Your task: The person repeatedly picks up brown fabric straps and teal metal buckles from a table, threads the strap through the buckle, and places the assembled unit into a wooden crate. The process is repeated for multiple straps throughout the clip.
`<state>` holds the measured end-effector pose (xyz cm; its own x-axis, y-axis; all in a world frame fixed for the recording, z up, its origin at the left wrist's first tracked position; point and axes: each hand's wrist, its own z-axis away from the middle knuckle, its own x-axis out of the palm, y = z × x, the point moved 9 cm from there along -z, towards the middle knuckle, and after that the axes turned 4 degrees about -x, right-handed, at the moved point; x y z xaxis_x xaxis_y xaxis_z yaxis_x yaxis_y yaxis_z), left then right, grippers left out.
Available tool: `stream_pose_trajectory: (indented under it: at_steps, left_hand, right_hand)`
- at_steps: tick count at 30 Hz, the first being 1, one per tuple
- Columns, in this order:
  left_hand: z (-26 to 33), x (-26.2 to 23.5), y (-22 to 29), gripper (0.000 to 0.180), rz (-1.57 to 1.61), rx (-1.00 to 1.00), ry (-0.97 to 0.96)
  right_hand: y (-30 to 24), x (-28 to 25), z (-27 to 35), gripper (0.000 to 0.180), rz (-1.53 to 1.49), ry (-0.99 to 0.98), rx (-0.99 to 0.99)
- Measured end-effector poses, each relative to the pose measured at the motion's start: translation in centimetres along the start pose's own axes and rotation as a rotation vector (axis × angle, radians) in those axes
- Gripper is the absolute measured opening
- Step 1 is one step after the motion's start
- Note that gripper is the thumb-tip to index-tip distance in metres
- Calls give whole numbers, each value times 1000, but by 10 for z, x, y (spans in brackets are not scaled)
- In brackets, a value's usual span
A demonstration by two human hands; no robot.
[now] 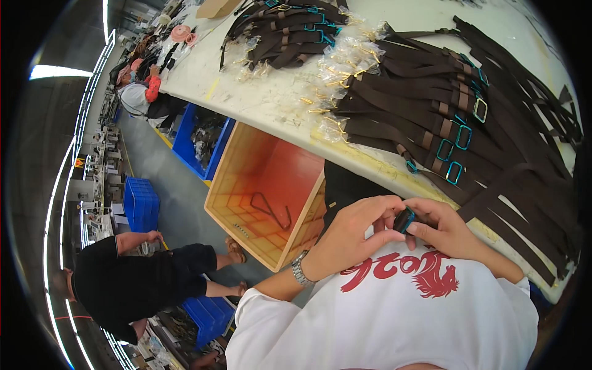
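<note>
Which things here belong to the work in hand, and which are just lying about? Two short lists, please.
Belong to the work:
Small blue-green-edged piece, held by the left hand and right hand
Dark buckled straps on the worktable, probably

Seem just lying about:
Orange crate
Blue bin beside it
Blue crate on the floor
Pink bundle near the table's far end

Open space above the orange bin, but dark straps (teal buckles uppermost) across the table.
</note>
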<state>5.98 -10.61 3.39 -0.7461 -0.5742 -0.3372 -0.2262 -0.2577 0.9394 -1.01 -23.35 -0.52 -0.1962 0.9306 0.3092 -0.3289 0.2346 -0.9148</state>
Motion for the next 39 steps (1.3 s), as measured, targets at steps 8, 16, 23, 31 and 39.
stream_pose_trajectory:
  at_steps: [8,16,23,31,39]
  left_hand:
    - [-1,18,16,27,-542,335,-35]
    - [-16,0,-52,19,457,-268,-164]
    - [-9,-11,-39,12,646,-115,157]
    - [7,-47,60,22,235,339,76]
    - [28,-86,57,17,842,218,119]
  right_hand:
    - [1,-4,-2,23,133,59,37]
    - [-8,-10,3,27,363,156,-239]
    - [-60,0,0,33,900,206,-610]
    - [-125,37,-19,45,970,-204,-882]
    - [-116,62,-19,46,1200,-156,-1005]
